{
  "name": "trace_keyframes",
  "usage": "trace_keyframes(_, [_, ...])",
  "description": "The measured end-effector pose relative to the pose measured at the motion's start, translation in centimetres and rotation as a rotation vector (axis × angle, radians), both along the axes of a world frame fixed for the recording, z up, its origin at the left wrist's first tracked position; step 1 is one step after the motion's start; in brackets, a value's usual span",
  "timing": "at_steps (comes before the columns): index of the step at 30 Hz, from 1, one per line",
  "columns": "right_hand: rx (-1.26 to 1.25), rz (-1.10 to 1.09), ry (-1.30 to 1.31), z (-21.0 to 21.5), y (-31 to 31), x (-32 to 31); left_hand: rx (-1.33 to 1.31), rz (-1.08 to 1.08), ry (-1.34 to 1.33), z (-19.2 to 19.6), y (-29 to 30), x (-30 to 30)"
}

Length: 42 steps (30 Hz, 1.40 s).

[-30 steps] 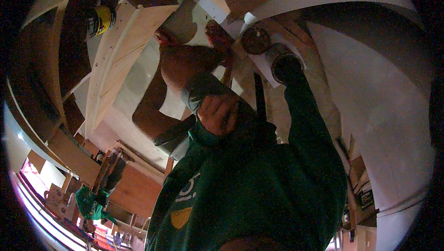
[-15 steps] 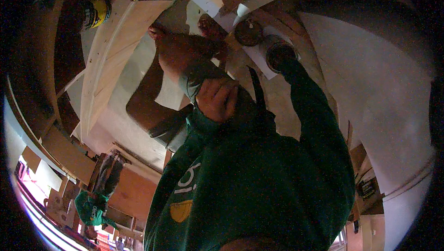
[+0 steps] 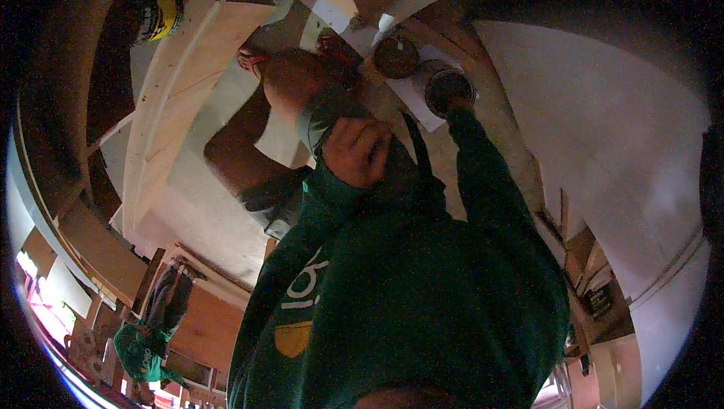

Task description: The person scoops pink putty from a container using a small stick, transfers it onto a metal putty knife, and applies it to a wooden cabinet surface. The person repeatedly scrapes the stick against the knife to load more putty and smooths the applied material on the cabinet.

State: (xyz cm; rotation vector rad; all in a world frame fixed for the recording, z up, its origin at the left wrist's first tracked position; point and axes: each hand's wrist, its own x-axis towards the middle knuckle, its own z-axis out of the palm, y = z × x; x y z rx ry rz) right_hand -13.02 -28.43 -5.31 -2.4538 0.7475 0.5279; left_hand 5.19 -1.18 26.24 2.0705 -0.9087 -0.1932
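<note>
My left hand [image 3: 357, 153] is closed, its fingers curled in beside my bent knee; whatever they hold, if anything, is hidden. My right hand [image 3: 458, 103] reaches over the rim of a round open tin [image 3: 436, 77]. Its fingers are lost in the dark inside, so I cannot tell what they grip. Close by on the left stands a second round container with a brown top [image 3: 396, 58]. Both sit on or beside a pale sheet [image 3: 431, 120]. A small white cone-shaped piece [image 3: 385, 23] is just beyond the second container.
A light wooden panel [image 3: 177, 104] runs along the left, with a yellow and black tin [image 3: 161, 18] past it. A large curved pale surface [image 3: 596, 137] fills the right side. At lower left, another person in a green top [image 3: 138, 352] is farther off.
My right hand has drawn back slightly, so more of it shows at the tin's rim. The left hand stays curled in about the same place. The whole view has shifted a little.
</note>
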Motion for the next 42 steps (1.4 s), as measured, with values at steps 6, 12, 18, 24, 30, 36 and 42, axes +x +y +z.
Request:
trace_keyframes(6, [-0.012, -0.009, -0.005, 0.0, -0.8, -0.3, -0.046, 0.004, -0.027, -0.2, 0.0, 0.2])
trace_keyframes(12, [-0.022, -0.015, -0.009, 0.0, -0.8, -0.1, -0.032, 0.007, -0.039, -0.4, 0.5, 0.1])
trace_keyframes(18, [-0.013, -0.03, -0.003, -0.7, 0.4, -0.2, 0.004, 0.009, -0.013, 0.0, 0.4, 0.3])
trace_keyframes(24, [-0.002, -0.009, -0.001, -1.0, 0.7, 0.1, 0.03, 0.005, -0.027, -0.3, 0.7, 0.1])
trace_keyframes(30, [0.006, -0.033, -0.005, -1.3, 1.2, 0.4, 0.031, 0.004, 0.023, 0.2, 0.1, 0.7])
trace_keyframes(36, [0.021, -0.007, -0.01, -1.2, 1.0, 1.6, 0.059, -0.03, 0.038, -0.2, 0.3, 0.1])
trace_keyframes(42, [0.017, -0.02, -0.027, -1.7, 0.6, 1.8, 0.054, -0.032, 0.026, 0.7, -0.3, 0.7])
